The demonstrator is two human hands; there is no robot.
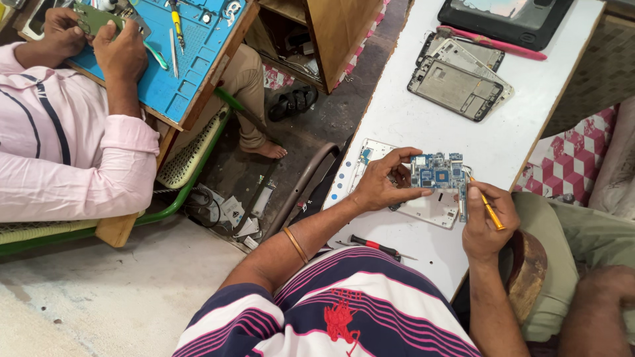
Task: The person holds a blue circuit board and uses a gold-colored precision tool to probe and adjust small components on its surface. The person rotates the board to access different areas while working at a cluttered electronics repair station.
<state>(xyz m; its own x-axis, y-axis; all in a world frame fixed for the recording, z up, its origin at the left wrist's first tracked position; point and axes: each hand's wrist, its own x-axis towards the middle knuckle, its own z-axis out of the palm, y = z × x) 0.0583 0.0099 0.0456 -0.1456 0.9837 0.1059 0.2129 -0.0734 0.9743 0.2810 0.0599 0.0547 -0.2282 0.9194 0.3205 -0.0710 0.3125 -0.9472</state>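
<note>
Holding blue circuit board (438,173) pinched in left hand (380,185), frame centre; right hand (483,221) grips orange tool (486,208) at board edge; board already out of white phone frame (433,208).

Screens and printed scraps around the two workbenches

A dark tablet screen (506,20) with a black rim lies at the far end of the white table (410,99), its glass pale with reflection. On the floor between the two benches lie small white printed cards or packets (231,213), fanned beside a dark rectangular phone-like slab (262,198).
</note>
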